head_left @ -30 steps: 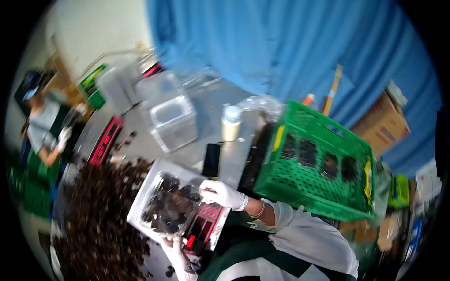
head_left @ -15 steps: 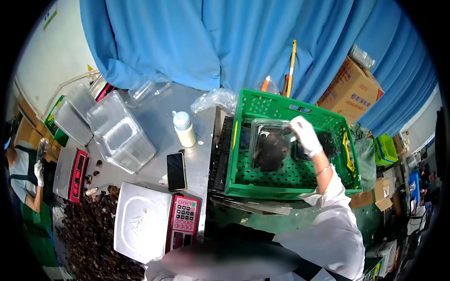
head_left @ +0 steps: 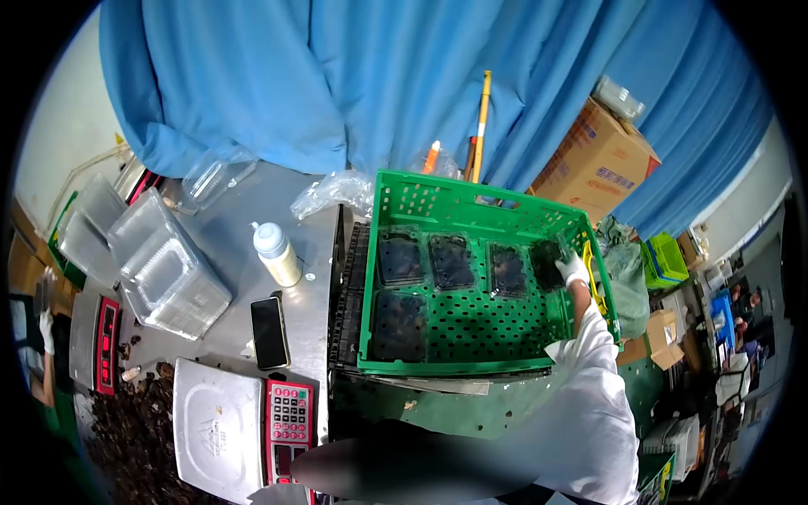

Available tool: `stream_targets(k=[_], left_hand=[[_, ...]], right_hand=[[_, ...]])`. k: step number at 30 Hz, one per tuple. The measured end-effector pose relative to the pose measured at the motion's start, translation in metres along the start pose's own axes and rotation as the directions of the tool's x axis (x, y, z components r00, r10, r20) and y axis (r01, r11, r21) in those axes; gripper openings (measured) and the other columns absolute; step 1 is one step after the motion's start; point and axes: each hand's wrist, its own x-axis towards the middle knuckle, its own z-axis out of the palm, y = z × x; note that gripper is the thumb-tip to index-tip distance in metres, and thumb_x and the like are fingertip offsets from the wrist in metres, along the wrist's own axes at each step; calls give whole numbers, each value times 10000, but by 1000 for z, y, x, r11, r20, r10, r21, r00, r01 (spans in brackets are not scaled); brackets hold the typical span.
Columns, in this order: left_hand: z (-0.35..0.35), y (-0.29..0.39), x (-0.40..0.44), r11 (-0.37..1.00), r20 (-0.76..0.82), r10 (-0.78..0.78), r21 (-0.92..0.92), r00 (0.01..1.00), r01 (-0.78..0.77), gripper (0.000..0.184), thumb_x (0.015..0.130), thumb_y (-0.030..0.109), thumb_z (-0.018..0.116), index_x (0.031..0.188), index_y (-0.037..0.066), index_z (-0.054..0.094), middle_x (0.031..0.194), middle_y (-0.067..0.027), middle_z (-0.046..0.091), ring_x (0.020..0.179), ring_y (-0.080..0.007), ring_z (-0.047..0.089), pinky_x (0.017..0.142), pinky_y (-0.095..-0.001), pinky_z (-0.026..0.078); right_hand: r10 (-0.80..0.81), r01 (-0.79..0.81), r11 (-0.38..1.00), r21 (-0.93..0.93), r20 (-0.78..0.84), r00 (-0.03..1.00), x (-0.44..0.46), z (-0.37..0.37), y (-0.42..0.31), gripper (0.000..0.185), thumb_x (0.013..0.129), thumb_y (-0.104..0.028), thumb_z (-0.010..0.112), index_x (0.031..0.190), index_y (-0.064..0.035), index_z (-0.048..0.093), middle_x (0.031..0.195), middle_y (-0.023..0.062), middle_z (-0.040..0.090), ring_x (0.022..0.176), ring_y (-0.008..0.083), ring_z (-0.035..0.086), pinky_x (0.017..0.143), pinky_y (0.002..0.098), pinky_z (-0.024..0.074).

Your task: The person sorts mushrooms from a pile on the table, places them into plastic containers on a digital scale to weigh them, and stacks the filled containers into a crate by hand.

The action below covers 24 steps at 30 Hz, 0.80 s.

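head-worn view, facing forward and down

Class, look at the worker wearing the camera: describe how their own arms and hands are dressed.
The right hand wears a white glove. A loose, plain white sleeve covers most of that arm, leaving a short bare stretch at the wrist. I can make out no markings on either garment. The left hand is not visible.

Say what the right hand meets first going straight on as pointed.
Most likely the rightmost dark-filled pack in the green crate; the right hand looks right at its edge, though contact is unclear.
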Motion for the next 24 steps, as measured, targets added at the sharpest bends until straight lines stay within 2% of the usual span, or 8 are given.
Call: stream_targets(k=[7, 10, 12, 14, 15, 17, 20, 24], left_hand=[[12, 2, 7, 1000, -3, -5, -13, 1000, 5, 365, 726, 118, 643, 1087, 63, 629, 967, -128, 643, 654, -165, 609, 463, -238, 451], [13, 3, 8, 1000, -2, -8, -16, 1000, 8, 372, 726, 117, 644, 1094, 63, 625, 965, -126, 642, 653, -163, 607, 462, -239, 450], [12, 5, 8, 1000, -10, -8, -17, 1000, 7, 377, 726, 117, 644, 1099, 64, 622, 964, -124, 641, 653, -162, 606, 461, -239, 449], [9, 7, 6, 1000, -24, -14, -15, 1000, 13, 382, 726, 116, 645, 1104, 64, 620, 962, -123, 641, 652, -161, 605, 460, -239, 448], [6, 8, 5, 1000, -41, -24, -8, 999, 24, 385, 726, 116, 645, 1106, 64, 618, 962, -122, 640, 652, -160, 604, 460, -239, 448], [-2, 12, -2, 999, -82, -53, 0, 995, 53, 390, 726, 116, 645, 1111, 64, 616, 961, -120, 640, 651, -159, 603, 459, -239, 447], [-14, 23, -11, 995, -178, -95, 16, 979, 100, 397, 726, 115, 646, 1118, 65, 612, 959, -118, 639, 651, -158, 601, 458, -239, 446], [-29, 46, -31, 977, -286, -121, 134, 951, 165, 407, 726, 114, 647, 1128, 65, 606, 956, -115, 638, 650, -155, 599, 457, -239, 444]], right_hand=[[44, -33, 993, -110, 98, 994, 1, 1, 17, 757, 749, -268, 741, 1420, -175, 402, 1255, 234, 558, 1147, 361, 554, 985, 406, 438], [-85, 32, 978, 208, 251, 964, 66, 74, 95, 682, 799, -103, 670, 1423, -153, 396, 1031, 155, 675, 728, 263, 660, 625, 353, 533], [20, -285, 830, 479, 487, 873, 6, 24, 52, 677, 800, -32, 635, 1424, -97, 379, 1031, 132, 671, 654, 212, 612, 523, 313, 482], [-155, 23, 930, 368, 335, 929, 35, 62, 68, 655, 793, -49, 648, 1404, -103, 418, 1114, 156, 654, 835, 250, 647, 674, 343, 518], [-112, 104, 992, 72, 125, 986, 24, 46, 41, 592, 793, -78, 651, 1360, -97, 481, 1210, 176, 615, 1045, 282, 616, 877, 354, 486], [-265, 268, 952, 147, -43, 963, 13, 26, -15, 507, 795, -240, 689, 1277, -143, 569, 1209, 215, 587, 1122, 368, 556, 980, 412, 436], [-659, 658, 641, 395, -156, 736, 7, 11, -112, 344, 878, -111, 613, 1208, -15, 594, 1175, 145, 622, 1088, 241, 590, 971, 342, 441], [-865, 784, 222, 580, -254, 433, -128, -63, -298, 213, 915, -83, 574, 1103, -9, 641, 1061, 79, 650, 968, 153, 601, 859, 276, 465]])
